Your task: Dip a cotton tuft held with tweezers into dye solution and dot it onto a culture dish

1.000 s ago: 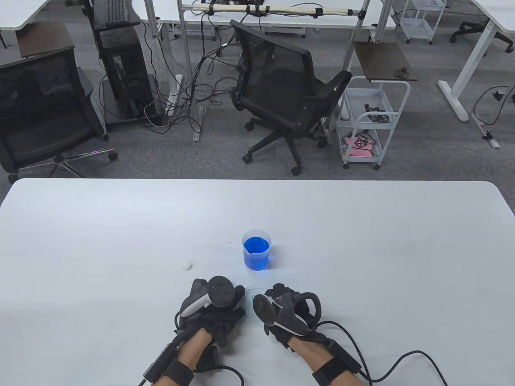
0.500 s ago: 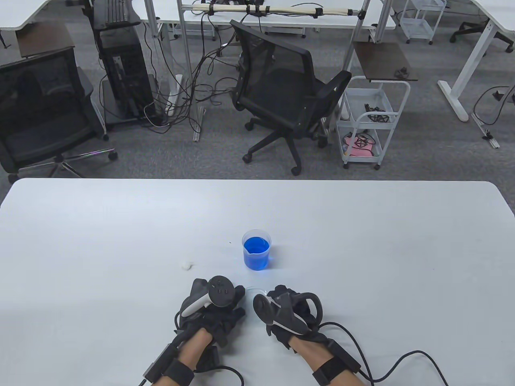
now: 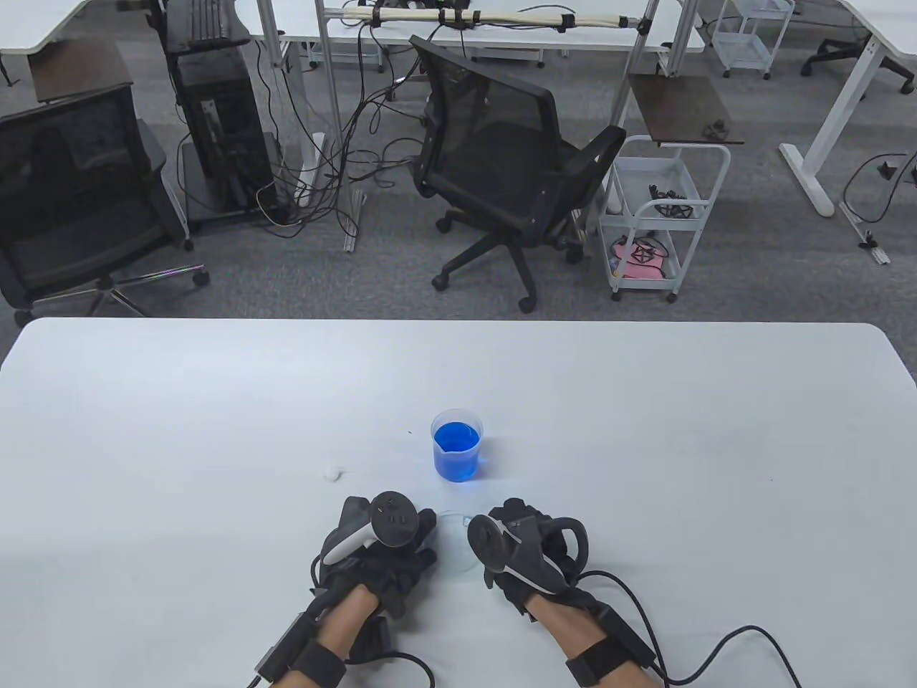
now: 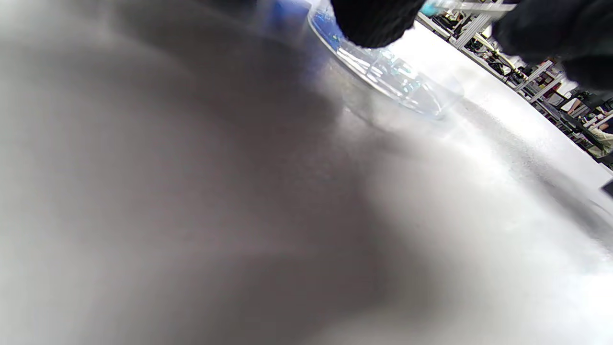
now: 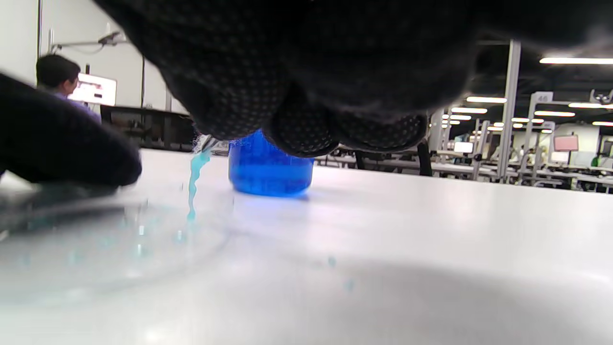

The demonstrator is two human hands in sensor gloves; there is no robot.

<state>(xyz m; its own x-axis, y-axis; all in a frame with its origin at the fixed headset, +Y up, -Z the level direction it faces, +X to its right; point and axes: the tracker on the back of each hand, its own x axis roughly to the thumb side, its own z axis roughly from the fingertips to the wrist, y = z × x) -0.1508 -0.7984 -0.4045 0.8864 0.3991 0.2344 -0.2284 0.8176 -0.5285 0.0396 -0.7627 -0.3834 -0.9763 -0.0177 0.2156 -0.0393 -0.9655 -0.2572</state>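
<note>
A clear culture dish (image 3: 453,548) lies on the table between my hands. It also shows in the left wrist view (image 4: 397,81) and the right wrist view (image 5: 96,239). My left hand (image 3: 380,548) rests a fingertip (image 4: 373,19) on the dish's rim. My right hand (image 3: 519,548) pinches tweezers whose tip (image 5: 207,143) holds a blue-stained cotton tuft (image 5: 195,167). The tuft hangs down to the dish floor, and small blue dots show there. A beaker of blue dye (image 3: 456,446) stands just behind the dish.
A spare white cotton tuft (image 3: 331,473) lies on the table (image 3: 645,444) left of the beaker. Glove cables (image 3: 716,645) trail from my right wrist toward the front edge. A few blue specks (image 5: 330,261) lie on the table right of the dish.
My right hand has shifted slightly to the right, so more of the culture dish shows between the hands. The left hand and the beaker have not moved.
</note>
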